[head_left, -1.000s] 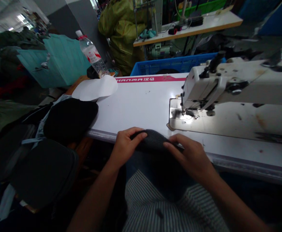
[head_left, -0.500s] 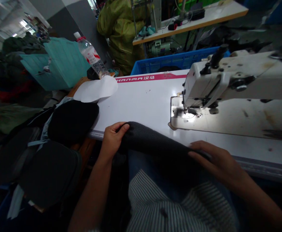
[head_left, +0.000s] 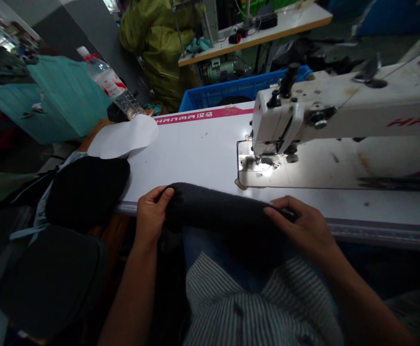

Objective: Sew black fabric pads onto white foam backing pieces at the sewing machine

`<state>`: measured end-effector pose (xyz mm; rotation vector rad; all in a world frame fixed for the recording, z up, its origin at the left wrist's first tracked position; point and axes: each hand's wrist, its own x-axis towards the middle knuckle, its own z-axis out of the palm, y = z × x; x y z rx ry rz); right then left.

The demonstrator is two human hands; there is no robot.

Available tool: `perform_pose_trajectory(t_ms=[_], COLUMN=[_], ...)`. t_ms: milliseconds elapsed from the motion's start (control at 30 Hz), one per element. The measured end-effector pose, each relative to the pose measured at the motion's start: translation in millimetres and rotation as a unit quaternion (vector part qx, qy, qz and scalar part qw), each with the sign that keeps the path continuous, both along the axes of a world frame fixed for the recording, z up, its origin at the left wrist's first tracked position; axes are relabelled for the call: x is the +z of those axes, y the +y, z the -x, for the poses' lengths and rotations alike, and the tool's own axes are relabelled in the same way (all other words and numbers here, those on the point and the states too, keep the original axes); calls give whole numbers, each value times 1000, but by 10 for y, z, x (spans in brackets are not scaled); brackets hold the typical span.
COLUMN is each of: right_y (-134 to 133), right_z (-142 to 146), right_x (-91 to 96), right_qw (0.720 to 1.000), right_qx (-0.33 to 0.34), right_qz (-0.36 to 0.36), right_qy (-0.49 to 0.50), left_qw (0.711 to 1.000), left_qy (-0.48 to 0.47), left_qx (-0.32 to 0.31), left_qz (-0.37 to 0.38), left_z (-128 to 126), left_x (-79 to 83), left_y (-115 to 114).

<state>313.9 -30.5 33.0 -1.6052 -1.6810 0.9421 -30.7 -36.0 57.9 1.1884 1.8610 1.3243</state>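
A piece of black mesh fabric [head_left: 213, 204] stretches between my two hands at the table's front edge, above my lap. My left hand [head_left: 152, 209] pinches its left end between thumb and fingers. At the right end, my right hand [head_left: 299, 218] grips the fabric, thumb on the near side and fingers behind. The lower part of the cloth hangs in shadow, so its full shape is hidden. Just beyond the right hand stands a white sewing machine [head_left: 303, 105], its needle and presser foot over the shiny metal plate [head_left: 247, 166].
Stacked dark padded pieces [head_left: 51, 274] and a black piece [head_left: 87, 192] lie to the left. A white paper-like sheet [head_left: 123, 137] and a plastic bottle [head_left: 111, 84] are at the table's back left. Behind sits a blue crate [head_left: 217, 91]. Dark scissors-like tools [head_left: 393, 182] lie under the machine arm.
The view has turned slightly right, so the surroundings shift left in it. Both hands keep hold of the black fabric, which now lies a little more level.
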Motion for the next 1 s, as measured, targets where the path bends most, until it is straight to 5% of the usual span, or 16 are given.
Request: perform_pose_trajectory(t_ms=[433,600,700,767,900,1000], right_y=[-12,-140,-309,-426,-563,-549], right_z=[-22,87,213,277,255,145], right_x=[-131,-180,-162,-181,-314,-406], right_qw=[999,1000,993,985,986,990], right_qx=[-29,0,95,145,129,85], right_qz=[-5,-11,38,72,80,89], right_qy=[-36,25,56,67,63,70], left_qw=[1000,986,953,919,857,855], left_qy=[17,167,290,353,364,294], left_qx=[7,-5,-69,-161,-365,-428], left_qz=[0,-26,-61,-67,-20,9], left_z=[-70,-25,-128,-314,-942,-1365], left_x=[93,440,646,626,182,-197], left_y=[-52,-58,252,639,1509,1909])
